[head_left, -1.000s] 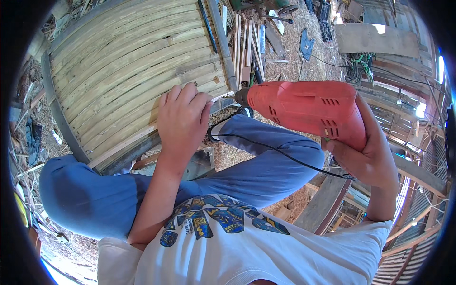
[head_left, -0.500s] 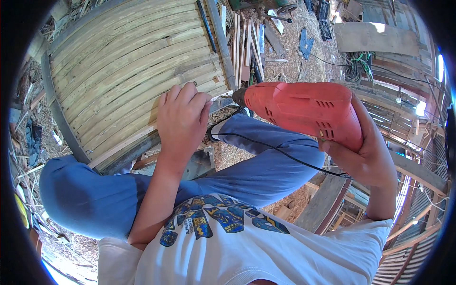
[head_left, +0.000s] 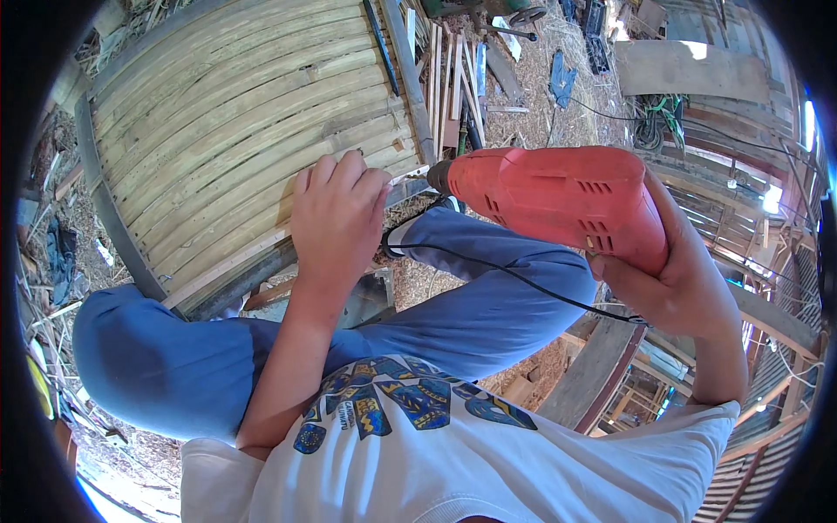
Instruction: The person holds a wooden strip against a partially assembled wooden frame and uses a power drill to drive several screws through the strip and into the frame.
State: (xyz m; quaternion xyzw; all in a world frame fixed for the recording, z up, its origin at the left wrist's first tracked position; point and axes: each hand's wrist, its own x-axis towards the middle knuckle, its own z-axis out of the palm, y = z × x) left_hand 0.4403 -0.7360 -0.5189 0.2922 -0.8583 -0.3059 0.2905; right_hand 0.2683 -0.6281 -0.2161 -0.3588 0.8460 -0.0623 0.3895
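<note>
A red corded power drill lies level in my right hand, the fingers wrapped round its handle. Its black chuck points left at the near right corner of a slatted wooden panel. The drill's tip is close to the end of a thin pale wood strip along the panel's near edge; whether it has entered the wood I cannot tell. My left hand is closed over that strip beside the drill's tip, with its fingertips partly hidden.
A dark bar rests on the panel's far right part. Loose wood strips lie beyond its right side. The drill's black cord hangs across my blue-trousered leg. Planks stand at lower right, and a coiled green cable lies farther off.
My right forearm and elbow have swung slightly outward to the right, and the drill's rear has tipped a little. My left hand stays on the strip.
</note>
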